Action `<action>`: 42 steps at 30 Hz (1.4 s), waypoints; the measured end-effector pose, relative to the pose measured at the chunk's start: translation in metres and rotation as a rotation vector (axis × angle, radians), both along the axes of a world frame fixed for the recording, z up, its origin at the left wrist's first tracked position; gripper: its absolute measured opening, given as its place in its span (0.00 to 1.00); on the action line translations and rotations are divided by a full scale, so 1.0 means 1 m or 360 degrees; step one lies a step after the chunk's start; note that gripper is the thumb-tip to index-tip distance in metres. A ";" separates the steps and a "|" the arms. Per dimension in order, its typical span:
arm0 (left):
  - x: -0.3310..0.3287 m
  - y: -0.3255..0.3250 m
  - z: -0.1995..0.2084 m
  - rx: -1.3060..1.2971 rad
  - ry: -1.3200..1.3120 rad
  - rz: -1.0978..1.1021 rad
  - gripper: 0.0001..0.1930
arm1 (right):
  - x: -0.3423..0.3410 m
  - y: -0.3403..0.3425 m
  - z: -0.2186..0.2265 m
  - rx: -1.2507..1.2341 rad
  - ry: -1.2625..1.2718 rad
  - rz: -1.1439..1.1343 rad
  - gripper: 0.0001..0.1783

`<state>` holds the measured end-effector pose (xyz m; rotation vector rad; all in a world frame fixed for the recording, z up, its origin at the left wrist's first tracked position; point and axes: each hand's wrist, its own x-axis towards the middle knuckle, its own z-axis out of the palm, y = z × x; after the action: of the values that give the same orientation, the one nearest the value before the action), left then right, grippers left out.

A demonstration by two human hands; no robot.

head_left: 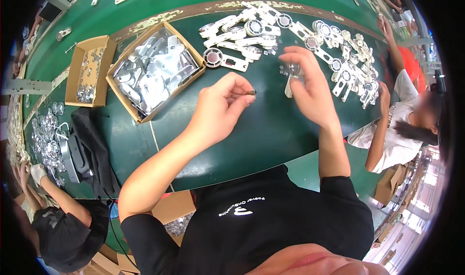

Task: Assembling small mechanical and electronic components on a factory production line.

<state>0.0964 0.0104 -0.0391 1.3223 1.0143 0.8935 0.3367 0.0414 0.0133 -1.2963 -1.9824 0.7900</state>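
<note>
My left hand (220,108) is closed in a pinch over the dark green table, gripping a small dark piece (251,93) between thumb and fingertips. To its right, my right hand (310,88) curls its fingers and thumb around the round head of a white handled part (289,89); the palm hides much of it, and the fingers are slightly blurred. Beyond both hands lie white handled parts (226,61) with round ringed heads, piled together. Tiny grey square pieces (283,70) are scattered beside my right fingertips.
Left of my hands, a cardboard box (195,53) holds shiny silver covers, beside a shallower box (90,41) of small metal pieces. A black mesh bag (92,144) and clear plastic parts (46,134) are farther left. More white parts (356,64) spread rightward, near a co-worker (402,105).
</note>
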 end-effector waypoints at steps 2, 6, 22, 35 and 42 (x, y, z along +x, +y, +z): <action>0.000 0.004 -0.001 -0.0015 -0.0091 0.0027 0.05 | 0.001 -0.007 -0.013 0.0250 -0.0094 -0.0128 0.23; -0.001 0.005 0.004 -0.0274 -0.0250 0.0060 0.05 | 0.009 -0.017 -0.016 -0.0060 -0.0031 0.0026 0.22; -0.002 0.014 -0.004 -0.0386 -0.0620 0.0083 0.12 | -0.015 -0.011 0.009 0.0040 -0.0580 0.0409 0.29; -0.011 0.015 -0.003 -0.0463 -0.0753 0.0103 0.14 | -0.006 0.026 0.008 -0.0581 0.0813 0.0399 0.27; -0.012 0.019 -0.003 -0.0448 -0.0776 0.0094 0.17 | -0.053 0.035 0.011 -0.0693 0.0599 0.0244 0.28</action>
<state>0.0848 0.0292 -0.0420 0.7875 0.7619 1.0131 0.2840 0.0767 0.0241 -1.1237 -1.6713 1.4855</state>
